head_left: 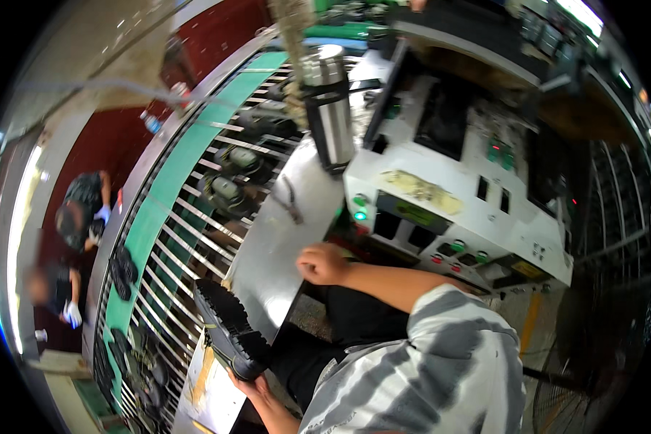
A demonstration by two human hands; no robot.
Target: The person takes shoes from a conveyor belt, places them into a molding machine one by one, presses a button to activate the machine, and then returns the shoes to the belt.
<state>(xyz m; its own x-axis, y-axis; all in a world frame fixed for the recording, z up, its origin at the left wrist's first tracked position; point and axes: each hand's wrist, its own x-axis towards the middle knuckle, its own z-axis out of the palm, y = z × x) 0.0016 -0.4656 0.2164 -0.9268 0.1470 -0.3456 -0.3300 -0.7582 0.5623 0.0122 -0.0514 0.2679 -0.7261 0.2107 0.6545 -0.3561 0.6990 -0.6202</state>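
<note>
On shiny grey metal bench (267,249): tall silver cylinder (338,130) in blk frame (315,137), small dk hand tool (292,207). On slatted metal rack (199,232) alongside: dk-green shoes (223,192), + blk shoe pair (123,272) on flat green strip (152,207).

The right grip (321,264), a bare hand, is curled into a loose fist; its contents cannot be determined. The bare right forearm (383,281) emerges from a short, loose fabric sleeve (456,318) patterned in white and grey and extends leftward across the front of the body. The left grip (249,385), a bare hand, is positioned lower in the view, cupped under its load and partly hidden. The bare left forearm (278,418) enters from the lower edge, angled up and leftward. The two grips are well apart.
</note>
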